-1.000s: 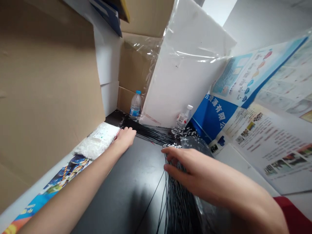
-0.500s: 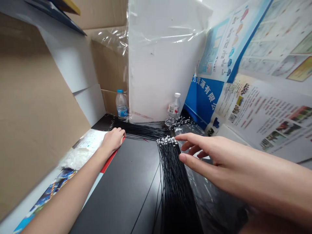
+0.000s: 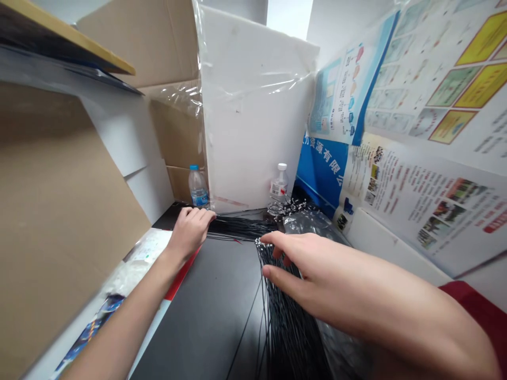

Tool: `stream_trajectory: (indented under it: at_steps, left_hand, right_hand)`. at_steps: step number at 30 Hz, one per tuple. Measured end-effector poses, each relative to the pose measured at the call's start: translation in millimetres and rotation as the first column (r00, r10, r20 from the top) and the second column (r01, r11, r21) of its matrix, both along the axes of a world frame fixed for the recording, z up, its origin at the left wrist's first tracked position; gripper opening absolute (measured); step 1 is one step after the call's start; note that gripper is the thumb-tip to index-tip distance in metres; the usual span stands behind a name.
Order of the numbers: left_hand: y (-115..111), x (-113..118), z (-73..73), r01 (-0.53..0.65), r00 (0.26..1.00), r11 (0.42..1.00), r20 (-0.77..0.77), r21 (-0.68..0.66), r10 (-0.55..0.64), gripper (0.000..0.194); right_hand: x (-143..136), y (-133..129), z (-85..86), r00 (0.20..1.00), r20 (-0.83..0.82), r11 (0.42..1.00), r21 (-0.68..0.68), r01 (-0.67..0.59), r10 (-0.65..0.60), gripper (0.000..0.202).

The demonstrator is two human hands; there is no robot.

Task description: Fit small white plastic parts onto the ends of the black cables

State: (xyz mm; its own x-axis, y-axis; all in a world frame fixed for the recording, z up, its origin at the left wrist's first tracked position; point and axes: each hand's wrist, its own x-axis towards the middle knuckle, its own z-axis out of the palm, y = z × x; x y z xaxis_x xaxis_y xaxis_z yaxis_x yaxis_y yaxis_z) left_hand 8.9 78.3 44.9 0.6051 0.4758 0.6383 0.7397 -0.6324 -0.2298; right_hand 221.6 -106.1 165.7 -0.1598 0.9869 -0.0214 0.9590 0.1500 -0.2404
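A bundle of thin black wires (image 3: 285, 311) with small white tips at its far end runs toward me along the right part of the dark tabletop. My right hand (image 3: 304, 264) reaches over those tips, thumb and index finger apart, the index fingertip at the white ends. Across the back lies another bundle of black wires (image 3: 245, 226). At its left end is my left hand (image 3: 190, 232), fingers curled in; anything inside them is hidden from view.
Two plastic bottles, one blue-capped (image 3: 198, 187) and one white-capped (image 3: 279, 182), stand at the back against a white board (image 3: 253, 126). More white-tipped wires (image 3: 293, 207) lie beside clear plastic film (image 3: 312, 224). Cardboard (image 3: 67, 221) rises on the left; printed posters (image 3: 428, 179) cover the right wall.
My right hand has moved left over the white tips, covering most of them. My left hand has shifted slightly right, along the back bundle. The camera view has tilted up.
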Motion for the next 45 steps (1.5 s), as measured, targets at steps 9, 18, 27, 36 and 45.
stream_trajectory:
  at_steps: [9,18,27,36,45]
  left_hand:
    - [-68.7,5.6,82.8,0.104,0.955,0.993,0.275,0.051,-0.114,0.020]
    - [-89.4,13.4,88.4,0.632,0.632,0.687,0.752,-0.358,-0.189,0.016]
    - [-75.0,-15.0,96.8,0.489,0.855,0.567,0.494,-0.663,-0.159,0.024]
    - [-69.2,-13.8,90.1,0.290,0.921,0.795,0.381,-0.533,-0.081,0.030]
    - [-86.6,9.0,89.7,0.433,0.900,0.658,0.332,-0.616,-0.282,0.025]
  right_hand:
    - [-8.6,23.0,-6.3,0.999,0.049,0.982,0.188,0.003,-0.013,0.056]
    - [-25.4,22.4,7.6,0.986,0.167,0.952,0.303,-0.027,-0.025,0.028]
    - [-3.7,27.9,4.4,0.938,0.203,0.821,0.556,0.127,-0.283,0.036]
    - [-5.4,34.2,-3.0,0.926,0.259,0.866,0.486,0.121,-0.275,0.037]
    - [-28.1,39.7,-17.7,0.963,0.256,0.931,0.324,-0.167,0.084,0.039]
